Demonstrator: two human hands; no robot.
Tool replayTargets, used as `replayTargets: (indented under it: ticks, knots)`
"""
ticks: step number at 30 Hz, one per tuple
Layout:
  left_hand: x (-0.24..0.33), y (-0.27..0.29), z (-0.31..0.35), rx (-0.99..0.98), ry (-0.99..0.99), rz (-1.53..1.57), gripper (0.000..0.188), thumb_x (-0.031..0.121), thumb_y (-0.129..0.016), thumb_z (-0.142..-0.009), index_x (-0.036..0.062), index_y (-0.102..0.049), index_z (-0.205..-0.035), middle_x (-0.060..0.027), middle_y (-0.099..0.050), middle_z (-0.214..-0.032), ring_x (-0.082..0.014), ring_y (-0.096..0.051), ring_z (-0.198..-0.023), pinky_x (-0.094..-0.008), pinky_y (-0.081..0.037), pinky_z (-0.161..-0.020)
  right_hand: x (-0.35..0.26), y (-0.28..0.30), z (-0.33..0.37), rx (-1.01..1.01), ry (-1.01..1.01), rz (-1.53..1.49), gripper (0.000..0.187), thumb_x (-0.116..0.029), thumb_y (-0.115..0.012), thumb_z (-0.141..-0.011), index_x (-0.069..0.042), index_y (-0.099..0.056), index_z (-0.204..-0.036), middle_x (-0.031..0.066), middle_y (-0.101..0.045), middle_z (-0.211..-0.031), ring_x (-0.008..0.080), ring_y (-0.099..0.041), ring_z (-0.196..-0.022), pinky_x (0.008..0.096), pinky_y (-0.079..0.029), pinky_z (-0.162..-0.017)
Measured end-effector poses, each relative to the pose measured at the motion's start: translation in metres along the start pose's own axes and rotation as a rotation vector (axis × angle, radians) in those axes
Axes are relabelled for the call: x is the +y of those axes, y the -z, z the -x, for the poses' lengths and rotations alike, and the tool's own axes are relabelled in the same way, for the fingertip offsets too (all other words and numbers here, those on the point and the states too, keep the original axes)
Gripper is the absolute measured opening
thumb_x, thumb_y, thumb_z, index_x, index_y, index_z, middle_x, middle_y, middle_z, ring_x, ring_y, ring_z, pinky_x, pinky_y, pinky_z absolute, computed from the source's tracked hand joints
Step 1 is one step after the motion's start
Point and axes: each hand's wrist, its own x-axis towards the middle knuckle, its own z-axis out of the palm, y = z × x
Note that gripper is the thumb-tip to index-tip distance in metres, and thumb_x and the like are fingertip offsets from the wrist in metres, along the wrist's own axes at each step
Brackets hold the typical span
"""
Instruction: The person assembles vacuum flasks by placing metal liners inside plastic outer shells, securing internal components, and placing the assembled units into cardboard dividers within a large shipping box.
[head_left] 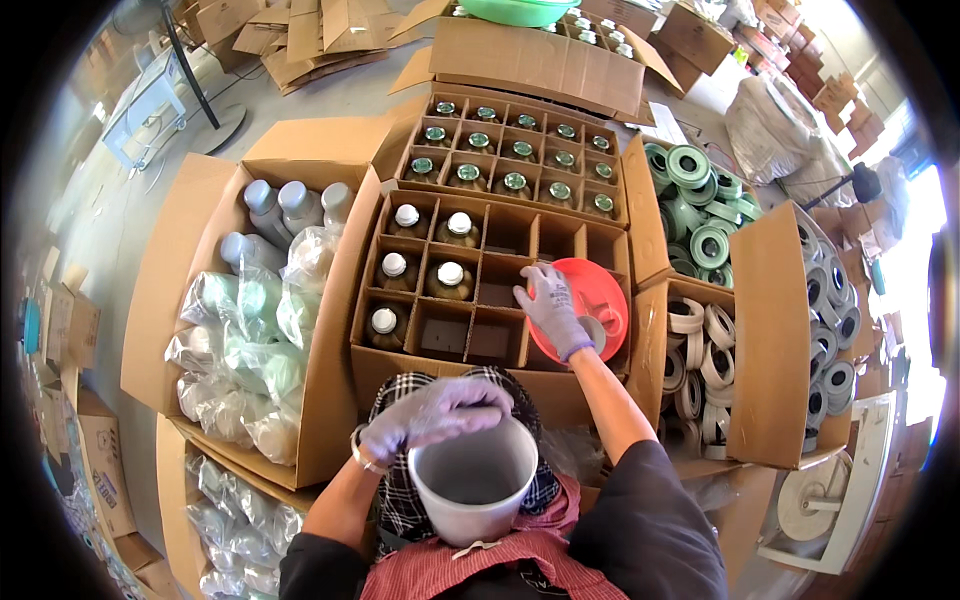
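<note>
My left hand (430, 417), in a pale grey-purple glove, lies across the far rim of a grey bucket-like vessel (473, 490) on my lap. Its fingers stretch to the right; nothing shows in them. With a matching glove, my right hand (553, 308) reaches over the left side of a red plastic bowl (607, 290), fingers spread. Whether they touch the bowl I cannot tell. Inside the bowl, by my wrist, is a grey round piece (593, 332). The bowl rests on a divided carton (440, 330) with several white-capped bottles (458, 230) at its left.
Behind stands a carton of green-topped bottles (515, 184). At left, a box (330, 400) holds grey-capped and plastic-wrapped pieces. Boxes of green rings (710, 245), cream rings (718, 365) and grey rings (838, 380) stand at right. A fan stand (225, 128) is at far left.
</note>
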Motion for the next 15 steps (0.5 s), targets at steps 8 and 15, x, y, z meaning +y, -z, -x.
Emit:
replayTargets:
  ticks: [8,15]
  knots:
    - [-0.010,0.002,0.009,0.473,-0.100,0.134,0.025,0.015,-0.051,-0.099,0.0001,-0.067,-0.112,-0.0067,-0.067,-0.114,-0.0138,-0.059,-0.107,-0.0293,-0.045,-0.096,-0.042,-0.155,-0.064,-0.112,0.475,0.146,0.052,-0.020,-0.068,-0.073,-0.011,-0.056,-0.122,0.0215,-0.054,-0.108,0.0392,-0.056,-0.099,0.0468,-0.050,-0.085]
    - [-0.045,0.055,-0.028,1.039,-0.283,0.520,0.043,0.031,-0.053,-0.099,-0.0013,-0.056,-0.127,-0.0144,-0.062,-0.119,-0.0264,-0.059,-0.110,-0.0425,-0.052,-0.095,-0.072,-0.062,-0.075,-0.079,0.443,0.166,0.035,-0.028,-0.070,-0.078,-0.012,-0.059,-0.107,0.0145,-0.056,-0.102,0.0334,-0.057,-0.095,0.0460,-0.050,-0.080]
